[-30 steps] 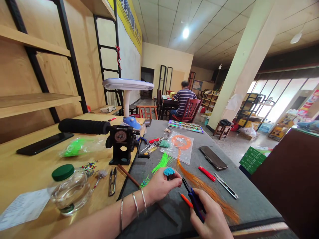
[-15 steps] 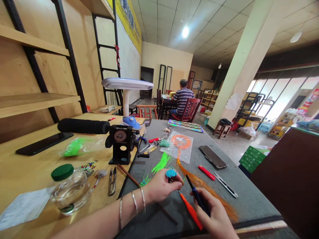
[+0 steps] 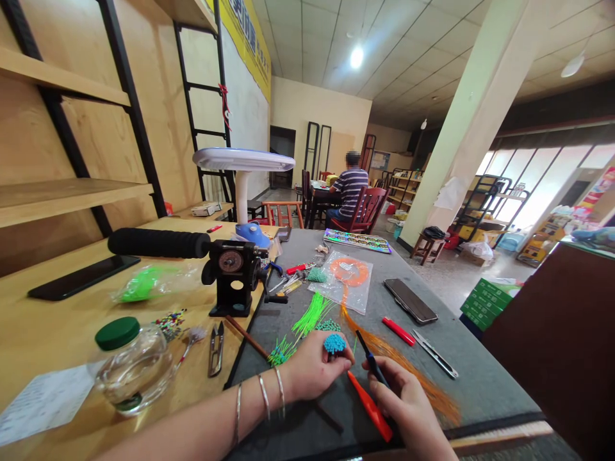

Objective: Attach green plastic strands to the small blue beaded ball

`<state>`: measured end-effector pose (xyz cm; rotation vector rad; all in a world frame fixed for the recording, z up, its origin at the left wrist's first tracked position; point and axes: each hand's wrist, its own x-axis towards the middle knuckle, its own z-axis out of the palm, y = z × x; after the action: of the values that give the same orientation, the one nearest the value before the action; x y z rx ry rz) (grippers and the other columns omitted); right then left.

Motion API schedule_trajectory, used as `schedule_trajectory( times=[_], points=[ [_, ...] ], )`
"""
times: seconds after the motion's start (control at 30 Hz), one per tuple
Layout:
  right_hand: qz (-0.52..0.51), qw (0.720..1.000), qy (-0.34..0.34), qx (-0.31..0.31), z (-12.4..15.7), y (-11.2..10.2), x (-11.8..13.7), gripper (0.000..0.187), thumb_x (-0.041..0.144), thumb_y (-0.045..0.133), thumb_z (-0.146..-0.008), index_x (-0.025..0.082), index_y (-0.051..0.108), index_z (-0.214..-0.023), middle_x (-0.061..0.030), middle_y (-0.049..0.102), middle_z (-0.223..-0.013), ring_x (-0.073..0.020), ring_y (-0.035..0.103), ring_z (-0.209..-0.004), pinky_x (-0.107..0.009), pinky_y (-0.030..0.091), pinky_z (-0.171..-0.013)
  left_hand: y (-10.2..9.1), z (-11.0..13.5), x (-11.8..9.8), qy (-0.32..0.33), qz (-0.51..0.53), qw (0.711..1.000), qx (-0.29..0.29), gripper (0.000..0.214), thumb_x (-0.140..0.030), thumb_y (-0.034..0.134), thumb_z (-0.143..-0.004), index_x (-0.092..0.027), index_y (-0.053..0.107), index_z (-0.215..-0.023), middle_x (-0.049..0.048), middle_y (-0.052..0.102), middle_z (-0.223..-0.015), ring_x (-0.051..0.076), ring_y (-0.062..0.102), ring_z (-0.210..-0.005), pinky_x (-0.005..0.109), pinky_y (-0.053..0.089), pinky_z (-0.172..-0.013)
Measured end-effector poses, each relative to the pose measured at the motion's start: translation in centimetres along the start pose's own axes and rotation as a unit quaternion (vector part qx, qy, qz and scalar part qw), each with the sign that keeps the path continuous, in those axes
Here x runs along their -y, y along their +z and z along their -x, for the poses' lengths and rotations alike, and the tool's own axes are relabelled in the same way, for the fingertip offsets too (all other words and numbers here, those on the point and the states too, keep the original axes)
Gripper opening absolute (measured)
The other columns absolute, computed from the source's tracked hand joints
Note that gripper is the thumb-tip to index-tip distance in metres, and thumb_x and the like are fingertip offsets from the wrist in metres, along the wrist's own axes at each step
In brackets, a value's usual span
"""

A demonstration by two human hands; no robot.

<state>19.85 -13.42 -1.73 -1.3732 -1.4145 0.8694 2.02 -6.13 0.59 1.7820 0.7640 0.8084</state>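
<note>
My left hand [image 3: 319,368] is closed around a bundle topped by a round cluster of small blue beads [image 3: 335,344]. Its thumb presses in from below, and the bundle's lower part is hidden. Just to the right, my right hand [image 3: 401,390] grips a slim black tool with a blue part [image 3: 376,366], its black tip pointing up and left, apart from the beads. An orange-red tapered tool [image 3: 369,404] lies on the grey mat [image 3: 485,390] between my hands. Beyond my left hand are small teal beads [image 3: 328,325] and bright green strands [image 3: 312,314].
Orange fibres [image 3: 423,371] trail from a plastic bag [image 3: 362,291]. Right of them lie a red handle [image 3: 398,331], thread snips [image 3: 436,355] and a phone [image 3: 410,301]. A black crank device [image 3: 233,288] and a green-lidded jar [image 3: 132,371] stand left. A person in stripes [image 3: 352,192] sits farther back.
My left hand has turned slightly, so the blue bead cluster shows rounder and a little lower. More teal beads show behind it. The black tool has shifted slightly left.
</note>
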Motion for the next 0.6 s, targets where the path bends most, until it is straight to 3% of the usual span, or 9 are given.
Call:
schedule_trajectory(
  times=[0.17,0.4,0.53,0.6],
  points=[
    [0.096,0.995,-0.033,-0.026,1.2,-0.5,1.4,0.026,0.03,0.059,-0.073,0.014,0.069,-0.091,-0.0089,0.074,-0.088,-0.0251,0.067,-0.084,-0.031,0.053,-0.076,0.0,0.1,-0.5,0.001,0.013,1.0,-0.011,0.009,-0.016,0.06,-0.071,-0.013,0.067,-0.075,0.0045,0.066,-0.071,0.014,0.056,-0.068,0.025,0.044,-0.067],
    [0.161,0.984,-0.071,-0.034,2.9,-0.6,2.6,0.029,0.028,0.056,-0.074,0.016,0.069,-0.097,-0.0064,0.074,-0.086,-0.0219,0.067,-0.079,-0.025,0.052,-0.072,0.2,1.2,-2.2,0.008,0.026,0.997,-0.076,0.024,-0.029,0.066,-0.072,-0.014,0.069,-0.09,0.0024,0.067,-0.077,0.008,0.045,-0.053,0.022,0.037,-0.052],
    [0.185,0.979,-0.083,-0.035,3.3,-0.5,2.2,0.029,0.025,0.057,-0.072,0.017,0.068,-0.097,-0.0059,0.073,-0.085,-0.0208,0.067,-0.075,-0.024,0.052,-0.069,0.5,1.2,-2.3,-0.001,0.11,0.994,-0.018,0.028,-0.038,0.068,-0.071,-0.015,0.066,-0.087,0.0039,0.068,-0.077,0.011,0.054,-0.061,0.022,0.041,-0.056],
    [0.192,0.976,-0.096,-0.043,3.5,-0.3,2.1,0.028,0.024,0.056,-0.071,0.017,0.068,-0.096,-0.0053,0.073,-0.083,-0.0204,0.067,-0.073,-0.024,0.051,-0.067,0.7,1.1,-2.1,-0.024,0.135,0.99,0.009,0.03,-0.042,0.068,-0.071,-0.015,0.063,-0.083,0.0026,0.066,-0.071,0.01,0.051,-0.053,0.021,0.039,-0.05]
  ],
)
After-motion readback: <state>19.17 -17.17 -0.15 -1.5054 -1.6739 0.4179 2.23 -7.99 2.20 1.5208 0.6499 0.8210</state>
